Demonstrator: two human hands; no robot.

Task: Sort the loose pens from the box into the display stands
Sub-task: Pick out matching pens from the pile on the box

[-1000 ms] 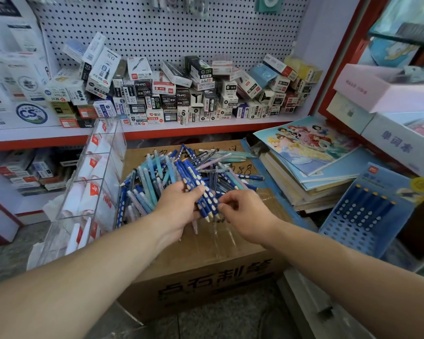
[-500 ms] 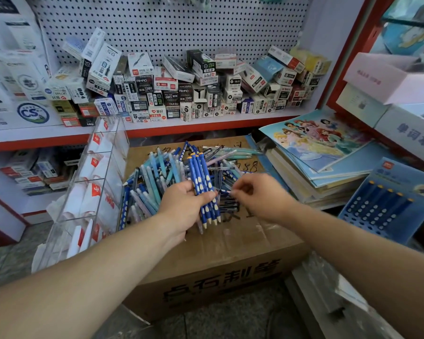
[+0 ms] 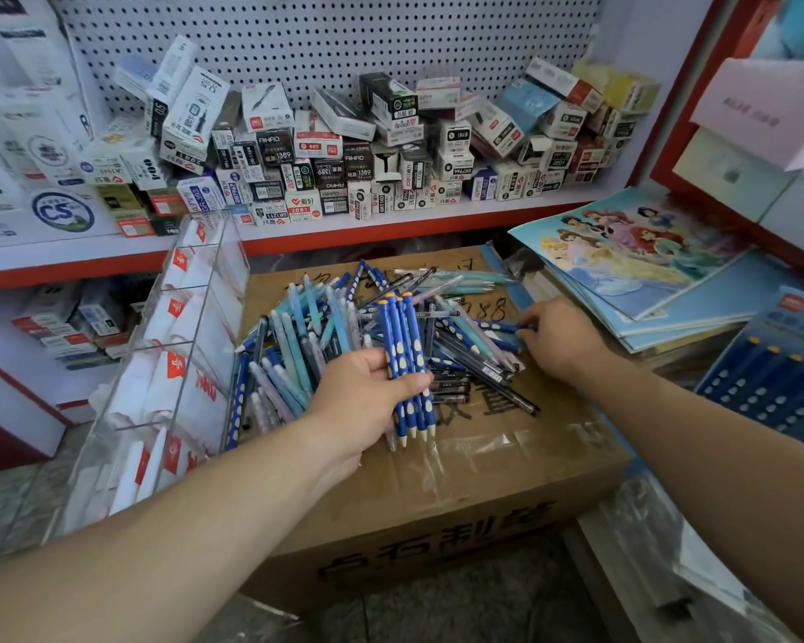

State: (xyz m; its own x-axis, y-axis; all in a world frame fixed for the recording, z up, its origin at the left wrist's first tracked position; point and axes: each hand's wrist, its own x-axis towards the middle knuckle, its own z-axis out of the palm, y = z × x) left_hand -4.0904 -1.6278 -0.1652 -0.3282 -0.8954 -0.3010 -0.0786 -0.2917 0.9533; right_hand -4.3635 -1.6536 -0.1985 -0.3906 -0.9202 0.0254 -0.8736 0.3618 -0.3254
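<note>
1. Though the blue display stand [image 3: 771, 378] at right holds a few pens, most of the pile [image 3: 326, 336] lies loose on the taped cardboard box [image 3: 437, 480], so sorting looks early.
2. Left hand [image 3: 367, 401] grips a bundle of dark-blue dotted pens [image 3: 407, 359] above the pile.
3. Right hand [image 3: 560, 338] curls onto a pen [image 3: 502, 326] at the pile's right edge; gripped or touched, I cannot tell.
4. Pens: slim, smooth plastic sticks.

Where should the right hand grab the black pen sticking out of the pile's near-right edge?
Probably best to pinch the free lower end of the black pen, coming from above on the right. That end lies bare on the cardboard box; its upper part is tangled among other pens. The right hand is nearest.
</note>
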